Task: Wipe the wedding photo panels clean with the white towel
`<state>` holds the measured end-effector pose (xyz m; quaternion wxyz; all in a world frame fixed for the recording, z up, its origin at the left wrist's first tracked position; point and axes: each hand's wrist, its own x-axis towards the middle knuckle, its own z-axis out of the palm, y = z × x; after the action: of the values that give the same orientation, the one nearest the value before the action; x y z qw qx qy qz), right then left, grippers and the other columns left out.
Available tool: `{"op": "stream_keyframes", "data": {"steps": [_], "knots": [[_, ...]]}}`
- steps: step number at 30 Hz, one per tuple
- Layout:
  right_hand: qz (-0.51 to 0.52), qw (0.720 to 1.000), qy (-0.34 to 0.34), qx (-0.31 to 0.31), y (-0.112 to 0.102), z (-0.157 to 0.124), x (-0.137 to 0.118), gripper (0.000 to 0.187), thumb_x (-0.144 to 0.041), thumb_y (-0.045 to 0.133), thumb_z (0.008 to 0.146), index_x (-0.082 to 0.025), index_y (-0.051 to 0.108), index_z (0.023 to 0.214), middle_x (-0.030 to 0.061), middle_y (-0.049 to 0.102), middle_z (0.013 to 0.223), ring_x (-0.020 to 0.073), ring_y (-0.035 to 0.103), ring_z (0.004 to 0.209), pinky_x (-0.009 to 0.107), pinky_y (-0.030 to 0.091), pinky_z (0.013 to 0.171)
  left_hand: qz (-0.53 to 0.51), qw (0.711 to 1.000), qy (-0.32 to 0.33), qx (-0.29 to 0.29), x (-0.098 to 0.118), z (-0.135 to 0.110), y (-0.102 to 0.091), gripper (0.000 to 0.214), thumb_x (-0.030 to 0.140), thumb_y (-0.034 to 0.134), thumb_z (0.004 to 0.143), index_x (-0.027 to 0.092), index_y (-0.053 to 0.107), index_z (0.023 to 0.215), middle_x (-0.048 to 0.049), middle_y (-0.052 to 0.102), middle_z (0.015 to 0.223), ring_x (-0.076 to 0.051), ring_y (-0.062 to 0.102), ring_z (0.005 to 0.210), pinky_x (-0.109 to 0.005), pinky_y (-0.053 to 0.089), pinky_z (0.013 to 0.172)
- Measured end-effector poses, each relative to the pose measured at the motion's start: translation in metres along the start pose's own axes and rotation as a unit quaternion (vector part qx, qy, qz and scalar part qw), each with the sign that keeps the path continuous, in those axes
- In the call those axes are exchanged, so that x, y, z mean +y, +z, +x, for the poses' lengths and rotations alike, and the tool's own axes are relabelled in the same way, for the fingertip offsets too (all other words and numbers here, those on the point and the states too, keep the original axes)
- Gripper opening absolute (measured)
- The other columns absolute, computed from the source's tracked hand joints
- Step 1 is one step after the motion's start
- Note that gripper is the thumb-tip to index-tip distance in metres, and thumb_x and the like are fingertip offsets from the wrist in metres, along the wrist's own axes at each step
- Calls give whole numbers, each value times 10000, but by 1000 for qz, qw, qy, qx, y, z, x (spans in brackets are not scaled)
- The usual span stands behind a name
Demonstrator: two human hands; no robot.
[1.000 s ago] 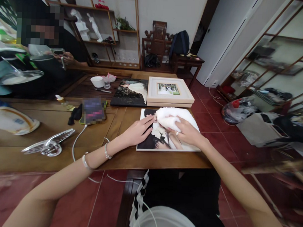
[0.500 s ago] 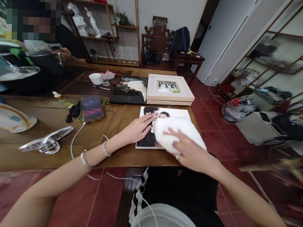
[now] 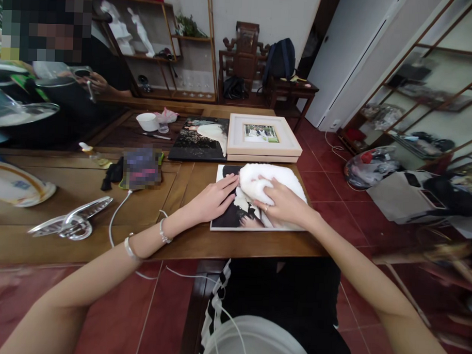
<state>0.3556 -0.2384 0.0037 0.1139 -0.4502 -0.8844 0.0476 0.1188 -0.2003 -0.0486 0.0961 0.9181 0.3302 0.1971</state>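
Observation:
A photo panel (image 3: pixel 227 218) showing a couple lies flat on the wooden table (image 3: pixel 172 243) in front of me. My left hand (image 3: pixel 215 198) rests on its left side, fingers stretched out flat. Under my right hand (image 3: pixel 283 202) is a fluffy white cloth (image 3: pixel 277 174), bunched between the thumb and fingers and pressed on the upper right of the panel. The cloth hides much of the picture, including most of its upper part. A lower strip of the panel shows below my right hand.
Behind the panel lie a dark photo print (image 3: pixel 202 137) and a pale wooden picture frame (image 3: pixel 265 151). To the left are a silver metal ornament (image 3: pixel 74 220), a dropper bottle (image 3: pixel 95 155), a white cable (image 3: pixel 113 216) and a white bowl (image 3: pixel 147 122). Another person sits across at the far left.
My right hand has moved the white cloth away from me across the panel, uncovering the lower part of the picture. My left hand stays in place.

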Motion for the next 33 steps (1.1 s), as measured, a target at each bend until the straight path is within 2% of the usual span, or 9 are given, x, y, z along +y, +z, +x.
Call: {"op": "stream_keyframes", "data": {"steps": [3, 7, 10, 14, 17, 20, 24, 29, 33], "knots": [[-7, 1000, -3, 6, 5, 23, 9, 238, -307, 540, 918, -107, 665, 949, 213, 661, 1176, 336, 436, 1324, 524, 356, 1074, 1, 1000, 0, 1, 0, 0, 0, 463, 266, 351, 980, 95, 423, 1405, -172, 388, 1497, -284, 340, 1401, -458, 357, 1126], [-24, 999, -25, -3, 11, 22, 5, 165, -188, 552, 869, -89, 668, 933, 240, 546, 1340, 353, 328, 1388, 579, 274, 1106, -6, 1000, -1, 2, -1, 1, 0, 457, 260, 361, 977, 91, 436, 1395, -179, 390, 1494, -289, 337, 1402, -466, 357, 1127], [-25, 998, -25, -46, 9, -4, -14, 186, -57, 552, 751, -109, 672, 884, 204, 422, 1460, 380, 242, 1417, 649, 232, 1096, -7, 1000, 5, -2, -2, 1, 0, 465, 258, 352, 977, 80, 422, 1401, -187, 384, 1495, -289, 333, 1404, -472, 338, 1138], [1, 993, -36, -110, -6, -55, -50, 248, 3, 516, 659, -120, 670, 809, 184, 366, 1498, 376, 180, 1433, 665, 197, 1107, -7, 1000, 6, -9, -3, 1, 0, 475, 254, 337, 981, 81, 392, 1420, -176, 368, 1507, -271, 300, 1420, -457, 319, 1149], [33, 986, -61, -152, -17, -86, -68, 239, -8, 521, 630, -142, 663, 767, 148, 332, 1522, 349, 159, 1443, 630, 185, 1135, -7, 1000, 6, -13, -2, 1, 0, 465, 262, 331, 983, 109, 399, 1417, -154, 366, 1513, -266, 281, 1429, -467, 335, 1137], [53, 986, -57, -150, -22, -99, -70, 252, -6, 511, 615, -161, 654, 753, 104, 356, 1519, 301, 206, 1441, 559, 186, 1168, -8, 1000, 3, -15, -1, 1, -1, 465, 267, 330, 983, 113, 399, 1416, -151, 369, 1513, -267, 295, 1423, -464, 344, 1132], [36, 994, -15, -106, -20, -83, -49, 225, -39, 528, 663, -164, 657, 798, 122, 453, 1460, 286, 345, 1390, 499, 253, 1160, -10, 1000, -1, -12, 0, 1, -2, 472, 267, 331, 979, 116, 398, 1421, -149, 372, 1512, -270, 310, 1417, -463, 334, 1137], [-46, 995, 81, -20, -11, -29, -8, 189, -191, 533, 835, -112, 667, 942, 228, 547, 1339, 342, 476, 1280, 496, 384, 1049, -12, 1000, -5, -18, 1, 1, -3, 481, 262, 324, 978, 113, 391, 1430, -161, 364, 1513, -276, 301, 1420, -469, 347, 1125], [-83, 991, 109, 3, -3, 8, 10, 227, -175, 497, 848, -102, 662, 985, 228, 598, 1258, 357, 508, 1231, 525, 408, 991, -21, 999, -18, -23, 1, 1, -2, 489, 278, 318, 979, 103, 385, 1431, -162, 352, 1520, -277, 285, 1427, -474, 333, 1129]]}}
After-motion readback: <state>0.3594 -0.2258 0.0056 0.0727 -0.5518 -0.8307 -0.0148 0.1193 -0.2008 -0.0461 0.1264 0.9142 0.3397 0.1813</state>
